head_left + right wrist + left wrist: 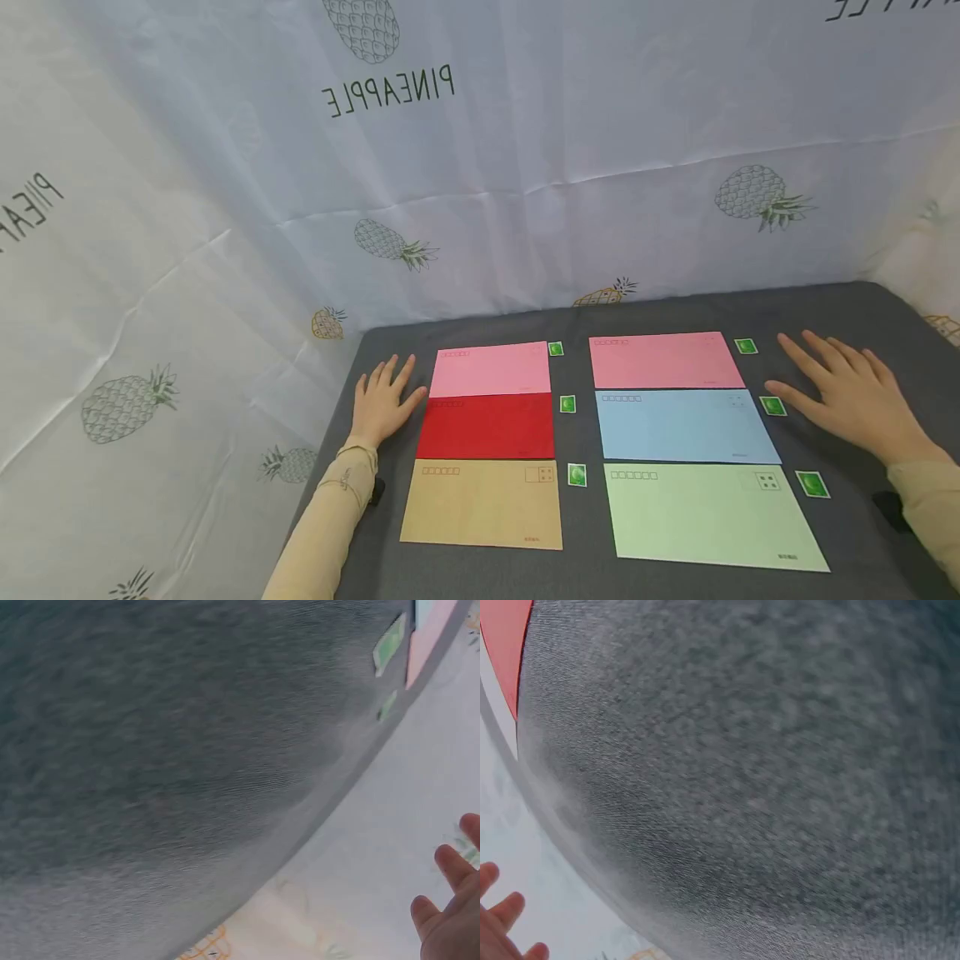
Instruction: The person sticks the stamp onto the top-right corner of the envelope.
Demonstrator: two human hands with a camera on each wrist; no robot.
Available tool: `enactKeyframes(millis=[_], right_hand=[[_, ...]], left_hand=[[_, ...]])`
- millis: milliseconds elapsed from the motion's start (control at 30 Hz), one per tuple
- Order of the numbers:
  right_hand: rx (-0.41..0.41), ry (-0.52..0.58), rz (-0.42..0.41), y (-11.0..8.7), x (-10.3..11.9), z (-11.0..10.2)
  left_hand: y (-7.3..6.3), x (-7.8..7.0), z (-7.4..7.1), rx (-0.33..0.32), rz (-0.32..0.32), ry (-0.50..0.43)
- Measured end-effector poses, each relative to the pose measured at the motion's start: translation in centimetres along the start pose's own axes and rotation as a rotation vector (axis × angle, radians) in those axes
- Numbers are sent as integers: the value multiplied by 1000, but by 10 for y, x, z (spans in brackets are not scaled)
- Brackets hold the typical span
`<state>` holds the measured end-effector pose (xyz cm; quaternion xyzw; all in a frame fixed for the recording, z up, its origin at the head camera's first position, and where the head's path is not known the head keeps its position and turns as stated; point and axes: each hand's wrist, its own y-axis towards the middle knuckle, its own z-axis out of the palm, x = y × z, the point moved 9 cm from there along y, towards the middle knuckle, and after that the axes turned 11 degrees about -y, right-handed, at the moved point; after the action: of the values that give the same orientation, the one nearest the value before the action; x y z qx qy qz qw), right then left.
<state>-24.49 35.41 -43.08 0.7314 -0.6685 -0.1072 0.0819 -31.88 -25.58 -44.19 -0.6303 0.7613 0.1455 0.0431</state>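
- While both hands are flat and spread in the head view, neither holds anything: the left hand [381, 402] is just beside the left column of envelopes, the right hand [855, 396] has its thumb close to the middle green square over there. Can't tell how firmly either one presses the cloth.
- Left column, far to near: light pink envelope [491, 371], red envelope [483, 427], tan envelope [480, 504]. Right column: deeper pink envelope [663, 362], blue envelope [682, 427], pale green envelope [705, 512]. Small green squares [567, 404], six total, one just right of each.
- Step-wise, looks to me like everything's laid out and nothing's picked up. A next move on those squares would call for a careful fingertip pinch, they look thin.
- Surface is a dark grey table [581, 525], white pineapple-print curtain [487, 167] behind and to the left.
- Left wrist cam: mostly blurry grey cloth, a red corner top left, fingertips apart at bottom left.
- Right wrist cam: more cloth, two green squares near the top right, fingers apart, nothing gripped.
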Motion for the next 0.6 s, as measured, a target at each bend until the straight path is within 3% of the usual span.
enactKeyframes(millis=[300, 433, 600], right_hand=[[-47, 30, -1, 17, 18, -19], [-59, 108, 3, 26, 29, -27], [-16, 186, 7, 38, 47, -28]], left_hand=[[4, -12, -4, -66, 39, -5], [7, -15, -2, -74, 14, -19], [10, -17, 4, -73, -22, -42]])
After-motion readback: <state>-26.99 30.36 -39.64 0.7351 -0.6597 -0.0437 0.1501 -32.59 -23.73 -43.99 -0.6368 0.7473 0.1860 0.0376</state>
